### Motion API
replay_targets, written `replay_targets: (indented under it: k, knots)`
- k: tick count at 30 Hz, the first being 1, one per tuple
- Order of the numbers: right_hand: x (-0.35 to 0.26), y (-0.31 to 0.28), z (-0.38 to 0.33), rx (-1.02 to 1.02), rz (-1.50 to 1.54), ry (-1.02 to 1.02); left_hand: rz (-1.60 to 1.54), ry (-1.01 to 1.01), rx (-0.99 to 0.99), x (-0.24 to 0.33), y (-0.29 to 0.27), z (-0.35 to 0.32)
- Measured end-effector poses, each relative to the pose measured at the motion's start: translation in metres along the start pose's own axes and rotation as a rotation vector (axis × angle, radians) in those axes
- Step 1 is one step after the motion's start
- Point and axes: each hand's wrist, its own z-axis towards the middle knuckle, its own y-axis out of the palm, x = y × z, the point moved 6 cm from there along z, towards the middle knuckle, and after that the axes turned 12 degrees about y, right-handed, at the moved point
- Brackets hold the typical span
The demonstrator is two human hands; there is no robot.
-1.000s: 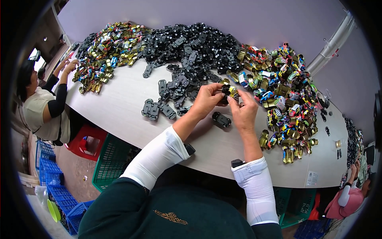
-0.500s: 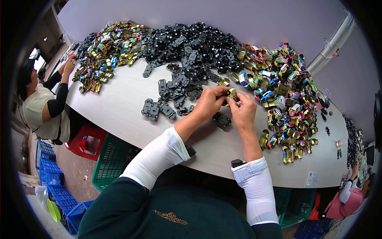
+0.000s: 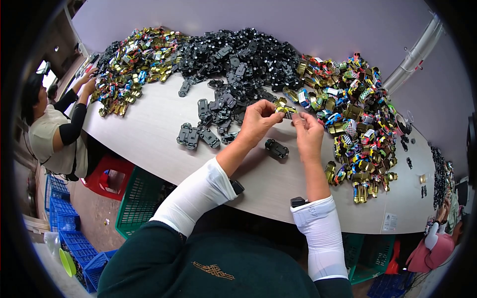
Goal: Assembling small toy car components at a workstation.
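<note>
My left hand [image 3: 257, 121] and my right hand [image 3: 308, 134] meet above the white table [image 3: 149, 134], both pinching one small gold toy car shell [image 3: 284, 108] between the fingertips. A black toy car chassis [image 3: 276, 148] lies on the table just below my hands. A few more black chassis [image 3: 198, 136] lie loose to the left of my left hand. Both forearms wear white sleeves.
A large heap of black chassis [image 3: 238, 59] fills the far middle of the table, with heaps of colourful metallic car shells on the far left [image 3: 134, 54] and on the right [image 3: 357, 119]. A person [image 3: 54, 134] works at the left end. Green and blue crates [image 3: 139, 198] and a red stool [image 3: 107, 179] stand below the table edge.
My hands have stayed together over the same spot, turning the gold shell slightly between the fingers. The person at the left has shifted their hands a little.
</note>
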Motion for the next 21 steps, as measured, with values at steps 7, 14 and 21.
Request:
replay_targets:
  k: [7,14,21]
  knots:
    - [-0.013,0.008,-0.011,-0.162,0.342,0.003,-0.147,-0.078,-0.174,-0.004,0.008,-0.006]
    - [-0.035,0.015,-0.026,-0.151,0.072,-0.258,-0.123,-0.119,-0.107,0.0,0.004,-0.006]
    - [-0.04,0.017,-0.032,-0.11,0.047,-0.237,-0.299,-0.179,-0.037,-0.001,0.003,-0.007]
